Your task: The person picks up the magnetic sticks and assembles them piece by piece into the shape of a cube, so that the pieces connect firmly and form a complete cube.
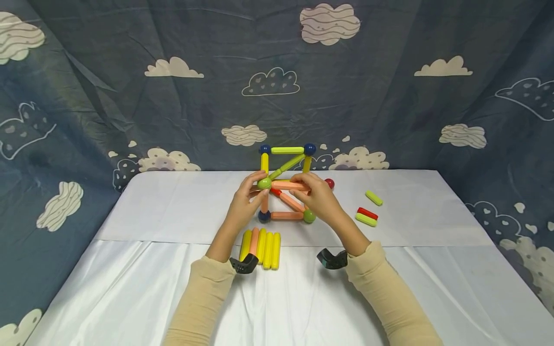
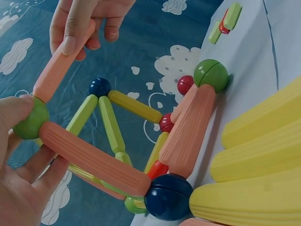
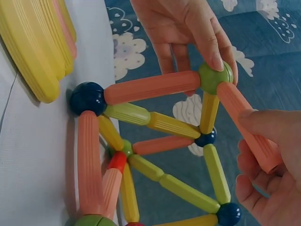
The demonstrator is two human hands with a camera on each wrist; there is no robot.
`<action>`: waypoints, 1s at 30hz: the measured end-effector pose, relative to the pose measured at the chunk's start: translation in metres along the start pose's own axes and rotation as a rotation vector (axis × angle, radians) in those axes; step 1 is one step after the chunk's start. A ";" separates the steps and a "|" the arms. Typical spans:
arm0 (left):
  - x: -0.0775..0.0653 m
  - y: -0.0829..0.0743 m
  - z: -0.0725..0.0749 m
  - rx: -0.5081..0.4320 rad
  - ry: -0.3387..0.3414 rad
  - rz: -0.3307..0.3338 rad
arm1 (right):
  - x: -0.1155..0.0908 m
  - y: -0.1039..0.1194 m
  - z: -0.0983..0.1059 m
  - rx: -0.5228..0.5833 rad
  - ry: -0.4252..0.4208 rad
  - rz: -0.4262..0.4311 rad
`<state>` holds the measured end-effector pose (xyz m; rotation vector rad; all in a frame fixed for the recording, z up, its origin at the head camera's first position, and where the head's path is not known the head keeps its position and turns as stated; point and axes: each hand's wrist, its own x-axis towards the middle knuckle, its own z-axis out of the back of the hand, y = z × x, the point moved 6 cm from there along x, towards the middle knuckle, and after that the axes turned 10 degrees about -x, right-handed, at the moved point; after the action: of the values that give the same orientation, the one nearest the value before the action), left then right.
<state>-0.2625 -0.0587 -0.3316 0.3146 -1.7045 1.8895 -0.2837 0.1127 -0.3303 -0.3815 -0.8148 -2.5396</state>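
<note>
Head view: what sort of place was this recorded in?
Probably an improvised indoor filming corner: a cloud-printed cloth hangs as a backdrop, a white-covered table stands before it, and a toy stick-and-ball structure is on the table.

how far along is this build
Done: a frame of sticks and balls is joined. In hand: the left hand holds a green ball; the right hand grips a salmon stick touching it. Probably left: joining that stick's bare end, perhaps adding the loose sticks.

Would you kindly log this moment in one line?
left hand: pinches green ball; right hand: holds orange rod; contact: rod touches ball
</note>
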 end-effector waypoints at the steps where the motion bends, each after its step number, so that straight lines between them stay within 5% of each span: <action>1: 0.001 -0.002 0.000 0.009 0.000 -0.003 | 0.000 -0.001 0.000 0.002 -0.003 -0.002; 8: 0.017 0.029 -0.001 0.152 0.032 0.013 | -0.001 -0.005 -0.001 0.080 -0.015 0.012; 13: 0.027 0.029 -0.009 0.202 0.106 0.039 | -0.002 -0.007 -0.002 0.114 -0.021 0.004; 18: 0.029 0.034 -0.012 0.197 0.105 0.031 | -0.005 -0.016 0.001 0.118 -0.020 0.024; 23: 0.028 0.036 -0.014 0.181 0.087 0.007 | -0.014 -0.050 0.003 0.086 -0.015 -0.021; 30: 0.027 0.035 -0.014 0.173 0.066 -0.007 | -0.018 -0.119 -0.004 0.046 -0.046 -0.226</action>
<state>-0.3010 -0.0389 -0.3489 0.3201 -1.4984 2.0244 -0.3272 0.2029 -0.3976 -0.3519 -0.9824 -2.7219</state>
